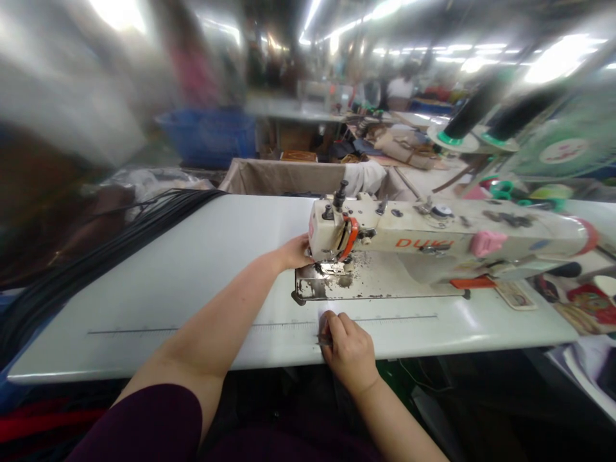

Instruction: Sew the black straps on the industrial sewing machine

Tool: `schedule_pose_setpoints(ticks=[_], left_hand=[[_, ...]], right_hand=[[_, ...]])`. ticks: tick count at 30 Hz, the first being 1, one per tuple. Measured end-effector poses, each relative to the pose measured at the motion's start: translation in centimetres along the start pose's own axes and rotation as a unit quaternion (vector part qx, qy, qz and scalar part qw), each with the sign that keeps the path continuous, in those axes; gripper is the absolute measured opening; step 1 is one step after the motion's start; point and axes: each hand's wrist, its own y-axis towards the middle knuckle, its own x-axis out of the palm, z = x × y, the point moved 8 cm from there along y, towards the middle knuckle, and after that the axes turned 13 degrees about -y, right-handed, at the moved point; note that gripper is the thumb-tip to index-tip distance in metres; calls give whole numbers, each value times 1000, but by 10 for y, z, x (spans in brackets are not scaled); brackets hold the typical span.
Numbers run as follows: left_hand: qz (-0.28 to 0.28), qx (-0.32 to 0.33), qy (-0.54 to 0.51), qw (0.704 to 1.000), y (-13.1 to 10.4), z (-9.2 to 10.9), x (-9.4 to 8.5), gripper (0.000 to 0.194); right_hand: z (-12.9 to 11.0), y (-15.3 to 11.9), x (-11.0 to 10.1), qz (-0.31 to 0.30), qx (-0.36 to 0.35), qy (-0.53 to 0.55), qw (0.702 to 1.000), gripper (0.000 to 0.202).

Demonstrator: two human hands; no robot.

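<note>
A cream sewing machine (433,237) marked in orange stands on a white table (192,269). My left hand (294,251) reaches behind the machine's needle end and touches it; its fingers are hidden by the machine head. Near the table's front edge, my right hand (347,350) is closed on a small dark object (323,338), just in front of the worn metal needle plate (346,282). What the object is cannot be told.
A bundle of black straps (96,256) lies along the table's left side. Black thread cones (474,109) and a green fan (568,138) stand at the right. A cloth-lined bin (289,176) and a blue crate (209,135) sit behind. Blurred people work in the background.
</note>
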Motion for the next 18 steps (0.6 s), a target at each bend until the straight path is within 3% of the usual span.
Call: schedule_pose_setpoints(ticks=[7,13,18], left_hand=[[29,24,-19,999,-15,7,-13,31],[28,56,41,997,-34,19,-19,9],[44,38,41,997,-38,18,-20,5]], right_hand=[[-1,0,-1,1,-6,-18,1000,23],[-3,1,-4,13,-13,-26,999,24],[-2,2,-3,10,-12,-23,1000,25]])
